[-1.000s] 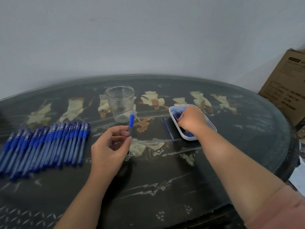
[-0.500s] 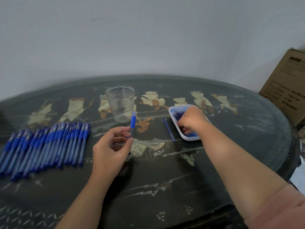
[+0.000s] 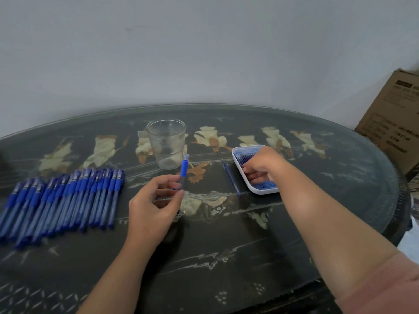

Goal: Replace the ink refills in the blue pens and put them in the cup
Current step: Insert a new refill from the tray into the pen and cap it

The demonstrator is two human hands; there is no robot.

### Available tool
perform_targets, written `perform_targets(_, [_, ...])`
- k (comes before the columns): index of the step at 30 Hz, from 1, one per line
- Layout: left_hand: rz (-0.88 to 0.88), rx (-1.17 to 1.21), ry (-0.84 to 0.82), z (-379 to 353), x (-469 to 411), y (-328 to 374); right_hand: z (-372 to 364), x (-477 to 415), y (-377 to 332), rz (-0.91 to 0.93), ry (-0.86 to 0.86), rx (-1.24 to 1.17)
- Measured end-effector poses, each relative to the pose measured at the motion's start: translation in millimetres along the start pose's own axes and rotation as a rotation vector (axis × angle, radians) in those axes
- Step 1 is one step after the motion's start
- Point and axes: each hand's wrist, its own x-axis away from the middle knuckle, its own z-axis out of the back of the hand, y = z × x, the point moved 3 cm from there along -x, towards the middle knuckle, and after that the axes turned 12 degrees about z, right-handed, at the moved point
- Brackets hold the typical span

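Note:
My left hand (image 3: 156,202) pinches a blue pen barrel (image 3: 183,169) upright, its blue grip end pointing up in front of the clear plastic cup (image 3: 166,146). The cup stands empty at the table's middle back. My right hand (image 3: 260,166) reaches into the white tray (image 3: 256,191) of blue refills, fingers curled down among them; whether it holds one is hidden. One loose refill (image 3: 231,179) lies on the table just left of the tray. Several capped blue pens (image 3: 68,198) lie in a row at the left.
The oval glass-topped table (image 3: 226,257) has a dark patterned surface. A cardboard box (image 3: 392,123) stands beyond its right edge, against the pale wall.
My right hand has slid a little nearer along the tray, still among the refills. My left hand keeps the pen barrel upright in almost the same place.

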Motion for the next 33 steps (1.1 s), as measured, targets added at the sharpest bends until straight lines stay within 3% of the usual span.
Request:
perform_targets(12, [-0.017, -0.012, -0.012, 0.7, 0.4, 0.6, 6.3, 4.6, -3.2, 0.014, 0.015, -0.034])
perform_targets(17, [-0.029, -0.013, -0.009, -0.2, 0.6, 0.7, 8.7, 14.4, -21.2, 0.120, 0.042, -0.117])
perform_targets(24, [-0.043, -0.028, 0.009, 0.8, 0.5, 0.6, -29.6, 62.8, -54.9, 0.418, -0.029, -0.650])
perform_targets(27, [-0.058, -0.033, 0.029, 2.1, -0.6, 0.2, -49.5, 76.0, -58.4, 0.416, -0.018, -0.893])
perform_targets(33, [-0.129, -0.079, 0.060, 5.1, -3.7, -2.6, -62.4, 82.8, -57.4, 0.410, 0.087, -1.137])
